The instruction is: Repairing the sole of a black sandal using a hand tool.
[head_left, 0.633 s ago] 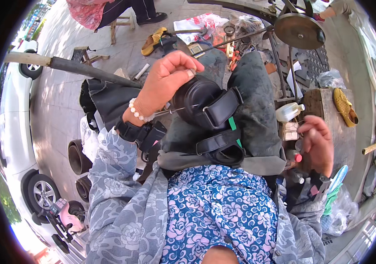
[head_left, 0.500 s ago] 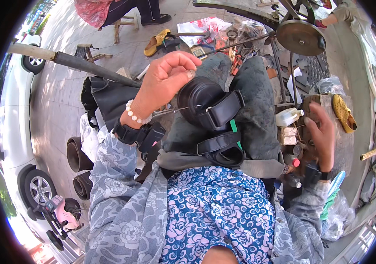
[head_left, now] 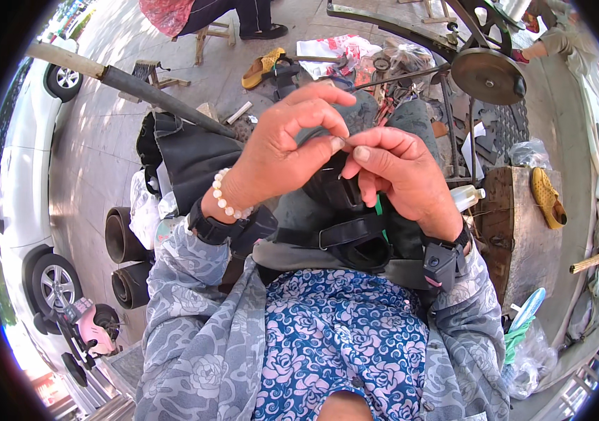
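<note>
In the head view the right hand [head_left: 401,175] has come up from the far-right worktop [head_left: 517,231], where it was half a second ago, to meet the left hand [head_left: 282,151] over the lap. Both now pinch narrowly, fingertips touching, on something too thin to make out, perhaps a thread or needle. The black strapped shoe [head_left: 345,217] the left hand had been resting on lies just beneath them on the lap, so fine two-handed work looks to be starting.

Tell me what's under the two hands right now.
Under the left hand and right hand, fingertips meeting, lies a black strapped shoe on the lap. Anything pinched between the fingertips is too small to make out.
</note>
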`<state>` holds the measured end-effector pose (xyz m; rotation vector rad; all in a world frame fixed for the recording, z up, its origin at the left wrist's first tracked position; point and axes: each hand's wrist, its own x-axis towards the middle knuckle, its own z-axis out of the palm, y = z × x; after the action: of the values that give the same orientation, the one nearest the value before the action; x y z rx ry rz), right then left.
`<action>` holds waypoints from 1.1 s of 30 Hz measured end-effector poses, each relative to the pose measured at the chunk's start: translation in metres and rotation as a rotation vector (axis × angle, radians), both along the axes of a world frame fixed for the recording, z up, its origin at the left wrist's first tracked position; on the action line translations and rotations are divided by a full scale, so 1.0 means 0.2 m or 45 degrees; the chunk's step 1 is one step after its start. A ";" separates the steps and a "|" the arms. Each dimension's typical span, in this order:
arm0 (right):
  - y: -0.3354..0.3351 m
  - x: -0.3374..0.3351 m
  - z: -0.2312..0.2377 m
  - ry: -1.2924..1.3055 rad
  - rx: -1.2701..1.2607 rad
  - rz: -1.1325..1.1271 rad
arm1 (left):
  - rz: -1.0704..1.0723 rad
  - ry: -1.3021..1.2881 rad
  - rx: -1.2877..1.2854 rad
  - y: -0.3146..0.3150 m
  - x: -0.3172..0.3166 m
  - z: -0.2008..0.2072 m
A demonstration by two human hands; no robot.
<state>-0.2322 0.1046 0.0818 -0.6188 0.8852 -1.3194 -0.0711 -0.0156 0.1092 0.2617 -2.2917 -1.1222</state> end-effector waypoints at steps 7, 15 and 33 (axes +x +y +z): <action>-0.05 -0.05 0.01 1.189 -0.379 -0.009 | 0.268 0.161 -0.135 0.05 0.06 -0.09; -0.08 -0.05 -0.04 1.151 -0.202 0.235 | 0.065 -0.481 0.345 -0.02 0.33 -0.24; -0.05 -0.03 -0.12 0.954 -0.161 0.189 | 0.322 -0.331 0.214 0.07 0.30 -0.31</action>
<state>-0.2386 0.0936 0.0587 -1.2980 1.3269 -1.0100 -0.0102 -0.0008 0.0475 0.7811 -2.3021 -1.2059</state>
